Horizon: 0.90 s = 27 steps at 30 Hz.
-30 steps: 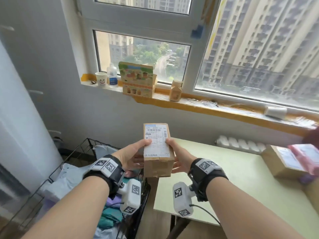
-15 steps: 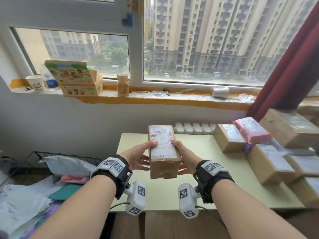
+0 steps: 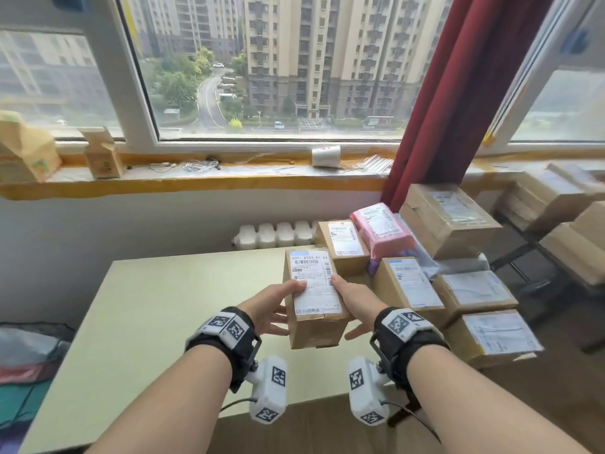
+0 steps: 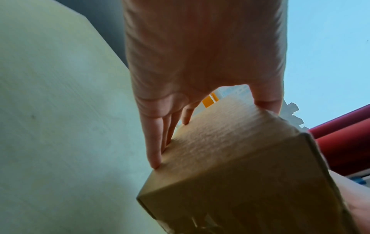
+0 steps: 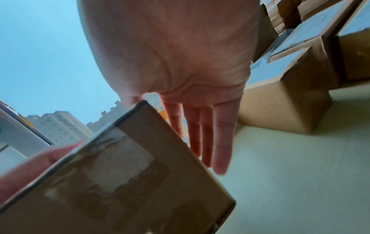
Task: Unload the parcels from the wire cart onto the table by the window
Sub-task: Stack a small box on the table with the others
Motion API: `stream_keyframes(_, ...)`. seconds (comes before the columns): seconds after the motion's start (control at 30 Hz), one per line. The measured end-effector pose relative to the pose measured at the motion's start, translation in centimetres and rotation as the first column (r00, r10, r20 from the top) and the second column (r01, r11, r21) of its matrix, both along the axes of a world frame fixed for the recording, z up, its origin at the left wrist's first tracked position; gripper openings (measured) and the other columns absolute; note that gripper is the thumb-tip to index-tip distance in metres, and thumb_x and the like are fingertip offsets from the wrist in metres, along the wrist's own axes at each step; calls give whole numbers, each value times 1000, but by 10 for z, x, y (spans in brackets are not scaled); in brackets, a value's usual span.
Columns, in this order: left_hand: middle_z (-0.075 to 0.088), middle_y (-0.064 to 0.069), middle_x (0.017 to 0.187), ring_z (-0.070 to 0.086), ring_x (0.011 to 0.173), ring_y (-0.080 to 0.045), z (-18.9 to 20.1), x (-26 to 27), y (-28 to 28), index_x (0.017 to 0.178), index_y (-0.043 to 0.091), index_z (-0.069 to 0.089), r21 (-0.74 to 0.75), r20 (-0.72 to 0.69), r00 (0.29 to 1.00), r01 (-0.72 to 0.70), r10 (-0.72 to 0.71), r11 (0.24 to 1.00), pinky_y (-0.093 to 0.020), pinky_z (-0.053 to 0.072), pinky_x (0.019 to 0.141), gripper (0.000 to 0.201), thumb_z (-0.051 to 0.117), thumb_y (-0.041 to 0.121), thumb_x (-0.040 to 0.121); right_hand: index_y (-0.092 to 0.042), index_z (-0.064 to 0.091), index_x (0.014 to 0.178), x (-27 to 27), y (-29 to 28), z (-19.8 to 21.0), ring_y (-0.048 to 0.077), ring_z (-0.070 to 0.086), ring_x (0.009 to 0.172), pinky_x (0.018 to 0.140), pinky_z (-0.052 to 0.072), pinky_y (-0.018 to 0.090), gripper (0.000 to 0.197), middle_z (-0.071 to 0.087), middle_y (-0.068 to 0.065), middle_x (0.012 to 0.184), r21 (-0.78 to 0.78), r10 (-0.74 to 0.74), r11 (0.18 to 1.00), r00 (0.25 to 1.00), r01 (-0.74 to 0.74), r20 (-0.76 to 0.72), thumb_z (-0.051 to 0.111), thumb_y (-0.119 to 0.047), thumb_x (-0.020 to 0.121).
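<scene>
Both hands hold a small brown cardboard parcel [image 3: 314,296] with a white shipping label, a little above the pale green table [image 3: 163,306]. My left hand [image 3: 271,306] grips its left side, thumb on the label. My right hand [image 3: 357,303] grips its right side, thumb on top and fingers beneath. The left wrist view shows that hand [image 4: 200,63] with its fingers along the parcel [image 4: 240,166]. In the right wrist view the fingers [image 5: 218,142] lie straight under the parcel [image 5: 130,182]. The wire cart [image 3: 49,325] shows at the lower left, holding soft bags.
Several parcels crowd the table's right part: a brown box [image 3: 343,244], a pink bag [image 3: 379,227], a large box [image 3: 448,214], a labelled box [image 3: 409,283]. A red curtain [image 3: 442,93] hangs behind. More boxes [image 3: 556,198] sit far right. A radiator [image 3: 271,234] lies below the sill.
The view has swung right, away from the cart. The parcel has travelled right over the table to just beside the stacked parcels, and both hands have kept their hold.
</scene>
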<state>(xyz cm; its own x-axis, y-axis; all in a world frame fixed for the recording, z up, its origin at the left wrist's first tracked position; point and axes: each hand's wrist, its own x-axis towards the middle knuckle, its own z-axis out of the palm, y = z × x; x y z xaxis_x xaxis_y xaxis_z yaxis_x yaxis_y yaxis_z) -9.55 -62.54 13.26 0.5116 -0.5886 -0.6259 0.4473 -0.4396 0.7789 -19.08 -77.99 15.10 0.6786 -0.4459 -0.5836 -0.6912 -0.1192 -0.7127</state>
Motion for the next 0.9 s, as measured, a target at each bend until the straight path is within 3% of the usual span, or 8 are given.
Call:
stream_keyframes(0.1, 67, -9, 105, 63, 101, -24, -13, -9, -38, 109, 22, 57, 10, -23, 1000, 17, -17, 1000, -42, 50, 92, 28, 55, 43, 91, -17, 61, 113, -3, -34, -12, 25, 64, 97, 79, 57, 42, 37, 67, 6, 112, -279, 57, 959, 998, -44, 40, 42, -44, 97)
stream_keyframes(0.17, 67, -9, 106, 62, 103, -25, -23, -12, -58, 110, 22, 57, 15, -43, 999, 17, -16, 1000, -43, 50, 94, 28, 54, 42, 92, -19, 57, 124, -3, -51, -17, 20, 62, 99, 84, 52, 34, 34, 64, 2, 120, -391, 86, 919, 995, -58, 55, 47, -35, 96)
stream_keyframes(0.3, 67, -8, 105, 62, 105, -26, -44, -8, -93, 112, 21, 57, 33, -89, 996, 2, 1, 999, -45, 48, 97, 29, 55, 40, 91, -31, 42, 137, 2, -73, -30, 17, 60, 93, 75, 50, 28, 42, 62, 0, 120, -457, 83, 888, 996, -56, 39, 48, -23, 96)
stream_keyframes(0.4, 66, -8, 112, 62, 106, -26, -59, -2, -115, 122, 21, 52, 53, -125, 992, 8, -1, 999, -46, 48, 97, 38, 57, 38, 89, -33, 39, 141, 9, -84, -43, 18, 61, 98, 79, 51, 29, 47, 61, 1, 124, -500, 105, 861, 994, -93, -4, 47, -19, 96)
stream_keyframes(0.57, 64, -9, 115, 61, 106, -27, -72, 2, -142, 125, 21, 49, 44, -161, 987, 19, -12, 999, -49, 51, 93, 36, 55, 28, 90, -28, 36, 144, 19, -96, -54, 23, 56, 114, 92, 49, 34, 58, 54, 3, 132, -516, 112, 847, 992, -129, -65, 48, -9, 91)
stream_keyframes(0.7, 66, -9, 100, 65, 85, -22, -73, 8, -152, 126, 14, 49, 73, -154, 986, 75, -63, 995, -42, 58, 81, 37, 53, 18, 89, -17, 50, 130, 26, -101, -58, 24, 52, 115, 95, 44, 33, 44, 52, 5, 127, -589, 86, 799, 992, -121, -87, 50, -6, 88)
stream_keyframes(0.9, 66, -8, 107, 65, 91, -23, -66, 17, -158, 128, 15, 49, 106, -150, 981, 143, -126, 984, -37, 59, 71, 41, 57, 17, 88, -10, 59, 105, 34, -102, -64, 20, 53, 105, 86, 42, 26, 21, 53, 3, 116, -672, 91, 733, 994, -106, -58, 60, -10, 84)
